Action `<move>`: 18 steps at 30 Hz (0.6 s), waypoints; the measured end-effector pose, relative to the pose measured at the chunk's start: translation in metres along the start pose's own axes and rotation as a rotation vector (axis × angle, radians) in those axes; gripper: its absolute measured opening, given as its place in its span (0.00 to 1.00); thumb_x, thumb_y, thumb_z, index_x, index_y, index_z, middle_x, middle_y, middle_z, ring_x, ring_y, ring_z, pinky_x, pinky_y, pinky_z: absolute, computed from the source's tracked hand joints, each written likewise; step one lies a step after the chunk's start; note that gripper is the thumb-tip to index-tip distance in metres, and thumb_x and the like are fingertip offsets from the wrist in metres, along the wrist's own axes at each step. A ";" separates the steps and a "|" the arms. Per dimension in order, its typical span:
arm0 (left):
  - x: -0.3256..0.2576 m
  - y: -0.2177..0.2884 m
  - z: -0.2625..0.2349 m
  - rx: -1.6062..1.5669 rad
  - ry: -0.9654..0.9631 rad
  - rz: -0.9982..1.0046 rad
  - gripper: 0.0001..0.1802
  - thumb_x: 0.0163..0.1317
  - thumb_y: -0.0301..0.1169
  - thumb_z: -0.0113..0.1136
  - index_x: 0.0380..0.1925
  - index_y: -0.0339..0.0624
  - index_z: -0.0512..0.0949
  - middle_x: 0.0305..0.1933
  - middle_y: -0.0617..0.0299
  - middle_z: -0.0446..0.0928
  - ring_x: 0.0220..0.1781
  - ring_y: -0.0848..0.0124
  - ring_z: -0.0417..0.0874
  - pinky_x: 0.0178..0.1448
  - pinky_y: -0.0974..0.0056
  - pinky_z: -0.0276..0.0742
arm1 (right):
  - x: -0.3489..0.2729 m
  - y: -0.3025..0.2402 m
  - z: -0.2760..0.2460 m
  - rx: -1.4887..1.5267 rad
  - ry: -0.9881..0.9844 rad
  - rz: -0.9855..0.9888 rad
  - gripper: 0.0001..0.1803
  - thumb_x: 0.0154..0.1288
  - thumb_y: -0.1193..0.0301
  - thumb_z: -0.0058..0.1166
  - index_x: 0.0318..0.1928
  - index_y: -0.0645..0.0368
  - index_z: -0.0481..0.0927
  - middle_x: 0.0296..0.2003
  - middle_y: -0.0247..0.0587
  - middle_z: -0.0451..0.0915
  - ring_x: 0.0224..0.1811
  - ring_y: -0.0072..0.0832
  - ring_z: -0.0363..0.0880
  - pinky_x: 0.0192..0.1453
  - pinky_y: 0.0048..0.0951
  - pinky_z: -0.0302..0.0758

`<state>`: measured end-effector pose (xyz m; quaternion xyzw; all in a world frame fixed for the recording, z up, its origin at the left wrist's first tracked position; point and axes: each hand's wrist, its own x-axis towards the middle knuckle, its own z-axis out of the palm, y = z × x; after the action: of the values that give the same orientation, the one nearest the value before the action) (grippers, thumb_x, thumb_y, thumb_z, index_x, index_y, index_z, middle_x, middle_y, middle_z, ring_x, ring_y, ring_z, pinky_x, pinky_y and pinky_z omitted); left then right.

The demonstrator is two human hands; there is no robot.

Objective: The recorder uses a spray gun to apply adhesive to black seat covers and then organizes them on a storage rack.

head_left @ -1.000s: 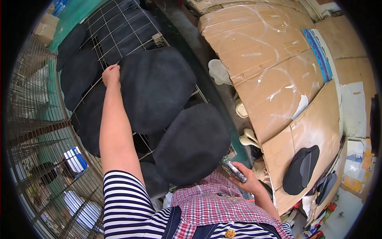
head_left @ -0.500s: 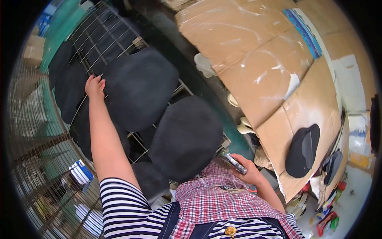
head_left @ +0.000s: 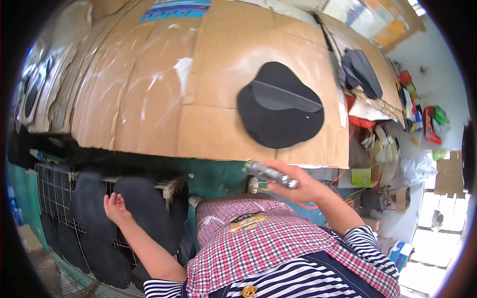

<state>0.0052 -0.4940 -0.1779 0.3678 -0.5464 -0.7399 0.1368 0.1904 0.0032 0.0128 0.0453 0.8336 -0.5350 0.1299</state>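
The right hand (head_left: 300,182) grips a silvery rod (head_left: 272,175) (green-tipped); beyond it, a black piece (head_left: 278,126) lies on cardboard (head_left: 213,131). At near left, the left hand (head_left: 118,211), fingers slightly apart, is over black pads (head_left: 144,206).

The left forearm (head_left: 149,251) slants from near toward the far left, the left hand (head_left: 118,209) relaxed and unclenched. The right forearm (head_left: 340,211) reaches in from the near right, the right hand (head_left: 298,184) curled in a grip.
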 end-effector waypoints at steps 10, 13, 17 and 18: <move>-0.243 -0.168 0.255 0.726 -0.845 0.493 0.14 0.59 0.26 0.58 0.45 0.36 0.77 0.42 0.59 0.79 0.45 0.67 0.79 0.52 0.64 0.74 | -0.176 0.074 -0.152 0.319 0.471 0.219 0.26 0.61 0.77 0.57 0.60 0.61 0.69 0.40 0.32 0.78 0.40 0.15 0.74 0.43 0.21 0.73; -0.319 -0.188 0.315 0.967 -1.099 1.093 0.21 0.59 0.37 0.59 0.51 0.44 0.75 0.58 0.51 0.72 0.64 0.51 0.66 0.68 0.49 0.59 | -0.196 0.081 -0.165 0.424 0.527 0.114 0.27 0.61 0.77 0.57 0.61 0.62 0.68 0.41 0.33 0.77 0.41 0.16 0.74 0.46 0.21 0.73; -0.342 -0.210 0.333 1.373 -0.974 1.192 0.28 0.61 0.45 0.56 0.61 0.54 0.68 0.69 0.55 0.59 0.72 0.49 0.52 0.70 0.39 0.49 | -0.218 0.084 -0.176 0.408 0.648 0.091 0.29 0.60 0.76 0.59 0.61 0.65 0.66 0.40 0.35 0.77 0.41 0.18 0.75 0.48 0.23 0.74; -0.340 -0.211 0.336 1.392 -1.001 1.203 0.30 0.61 0.47 0.55 0.63 0.56 0.66 0.72 0.56 0.54 0.74 0.49 0.48 0.70 0.37 0.47 | -0.224 0.080 -0.179 0.402 0.654 0.122 0.30 0.59 0.75 0.60 0.61 0.67 0.66 0.39 0.36 0.77 0.40 0.19 0.75 0.47 0.23 0.74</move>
<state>0.0499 0.0264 -0.1913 -0.3156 -0.9386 -0.1394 -0.0015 0.3931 0.2129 0.0717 0.2873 0.7053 -0.6364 -0.1226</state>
